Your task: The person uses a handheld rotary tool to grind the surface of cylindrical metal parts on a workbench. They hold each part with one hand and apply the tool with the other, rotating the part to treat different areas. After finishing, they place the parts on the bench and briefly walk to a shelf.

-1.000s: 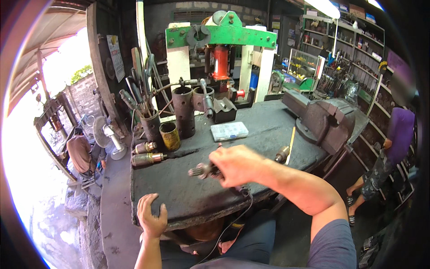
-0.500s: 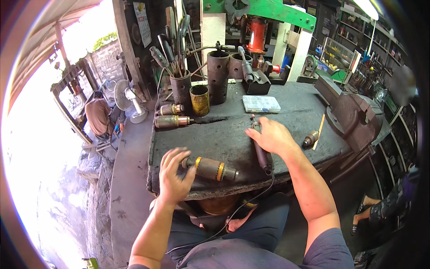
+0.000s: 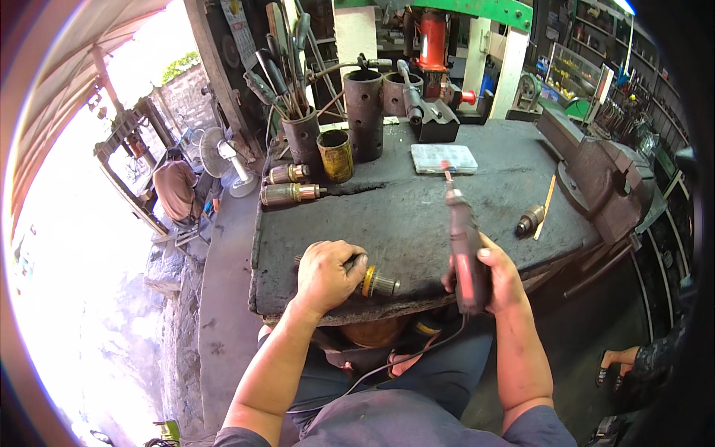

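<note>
My left hand point(image 3: 328, 277) is closed over a motor armature point(image 3: 381, 284) that lies near the front edge of the dark workbench point(image 3: 372, 223). The armature's yellow-banded end and ridged commutator stick out beside my thumb; the rest is hidden under the hand. In my right hand point(image 3: 504, 277) is a dark rotary tool point(image 3: 468, 257) with a reddish side, lifted off the bench. It points up and away from me, with a small pinkish tip that looks blurred. The tool's cord runs from its lower end across my lap.
Two armatures point(image 3: 292, 194) lie at the bench's left edge, beside a yellow cup point(image 3: 335, 158) and pipe holders point(image 3: 363, 115) with tools. A clear plastic case point(image 3: 430, 165) sits behind the rotary tool. Rightward are a small armature point(image 3: 530, 220), a thin stick point(image 3: 548, 201) and a vise point(image 3: 607, 186).
My right hand has picked the rotary tool up off the bench and shifted its grip to the lower body. My left hand has gone from open beside the armature to closed over it.
</note>
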The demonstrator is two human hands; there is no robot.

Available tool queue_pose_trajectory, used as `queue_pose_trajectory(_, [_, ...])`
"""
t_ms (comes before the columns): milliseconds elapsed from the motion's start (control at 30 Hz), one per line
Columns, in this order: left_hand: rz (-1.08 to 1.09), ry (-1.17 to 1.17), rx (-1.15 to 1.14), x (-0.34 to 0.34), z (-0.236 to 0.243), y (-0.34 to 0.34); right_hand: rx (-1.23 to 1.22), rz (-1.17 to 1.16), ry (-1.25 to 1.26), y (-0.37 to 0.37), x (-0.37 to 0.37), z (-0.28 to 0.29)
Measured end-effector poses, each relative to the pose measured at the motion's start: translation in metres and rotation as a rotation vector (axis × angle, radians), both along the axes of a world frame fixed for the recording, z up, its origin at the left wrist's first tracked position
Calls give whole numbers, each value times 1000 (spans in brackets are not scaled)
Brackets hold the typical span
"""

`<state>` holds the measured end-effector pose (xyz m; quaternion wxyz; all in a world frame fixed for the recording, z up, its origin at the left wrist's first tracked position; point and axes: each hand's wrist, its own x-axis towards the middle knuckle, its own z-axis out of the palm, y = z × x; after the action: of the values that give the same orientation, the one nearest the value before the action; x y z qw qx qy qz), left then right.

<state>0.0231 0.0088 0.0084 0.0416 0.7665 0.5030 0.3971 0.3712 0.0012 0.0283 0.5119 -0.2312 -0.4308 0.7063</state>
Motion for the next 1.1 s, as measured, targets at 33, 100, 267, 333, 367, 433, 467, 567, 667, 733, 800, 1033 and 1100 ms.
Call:
queue_pose_trajectory(33, [-21,8,19,-2,-1,1,-38,-18,-63,-12,1,1])
queue_pose_trajectory(100, [-72,20,32,-5,-1,4,-119,-46,-149,-39,7,6])
queue_pose_trajectory(267, [-174,-19,-2,-11,0,10,-197,5,-293,-79,-1,10])
queue_pose_trajectory(333, [-178,-24,43,-12,-2,9,-230,25,-281,-85,-3,8])
queue_pose_trajectory(367, [-179,-37,47,-13,-3,8,-244,36,-278,-87,-4,6])
queue_pose_trajectory(433, [-179,-52,75,-12,-4,7,-252,30,-353,-89,-7,3])
queue_pose_trajectory(467, [-176,-63,69,-13,-4,6,-243,32,-357,-90,-10,1])
queue_pose_trajectory(567, [-173,-61,63,-13,-4,7,-209,50,-436,-94,-15,1])
queue_pose_trajectory(667, [-194,-77,91,-13,-3,8,-159,100,-610,-96,-20,6])
queue_pose_trajectory(733, [-194,-70,91,-13,-2,8,-100,124,-770,-94,-22,15])
queue_pose_trajectory(800, [-198,-69,92,-13,-2,7,-7,113,-1042,-88,-25,28])
queue_pose_trajectory(1033, [-195,-48,50,-13,-2,10,223,275,-1526,-67,-42,97])
queue_pose_trajectory(1100, [-188,-27,-32,-12,4,11,257,286,-1638,-62,-52,106])
